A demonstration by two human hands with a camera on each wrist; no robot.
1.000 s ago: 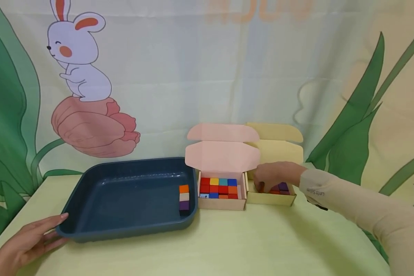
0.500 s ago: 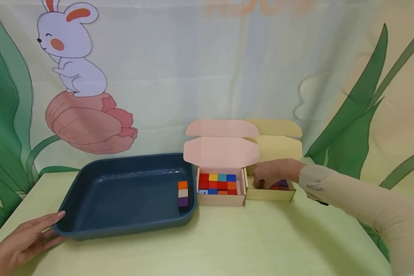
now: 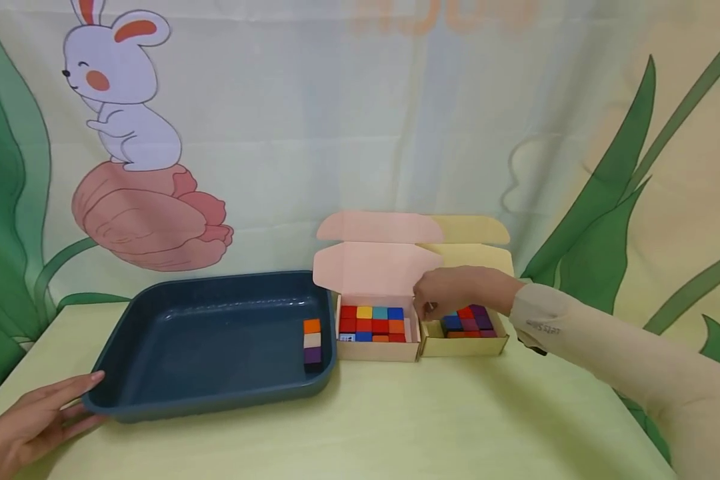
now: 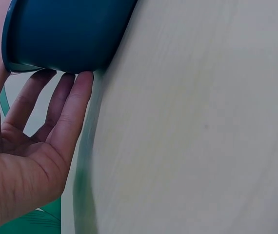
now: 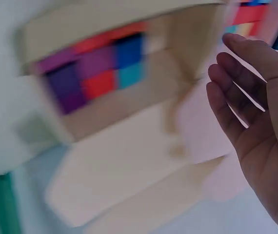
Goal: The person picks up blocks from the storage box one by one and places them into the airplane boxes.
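Note:
My left hand (image 3: pixel 39 417) is at the near left corner of a dark blue tray (image 3: pixel 216 399). In the left wrist view its nearly straight fingers (image 4: pixel 70 114) touch the tray's outer wall, and the thumb lies by the rim in the head view. My right hand (image 3: pixel 450 293) hovers over the left side of a yellow cardboard box (image 3: pixel 465 347), close to a pink box (image 3: pixel 381 352). Its fingers (image 5: pixel 227 100) are loosely bent with nothing between them in the right wrist view. Coloured blocks (image 3: pixel 469 323) fill part of the yellow box, with a gap at its left.
Several coloured blocks (image 3: pixel 372 325) sit in rows in the pink box, whose lid (image 3: pixel 378 267) stands up behind it. A short row of orange, cream and purple blocks (image 3: pixel 312 340) lies along the tray's right wall. A printed cloth (image 3: pixel 276 200) hangs behind the table.
My right hand has come up out of the yellow box and shifted left, uncovering more of its blocks. The left hand stays at the tray's corner. The head view has shifted slightly.

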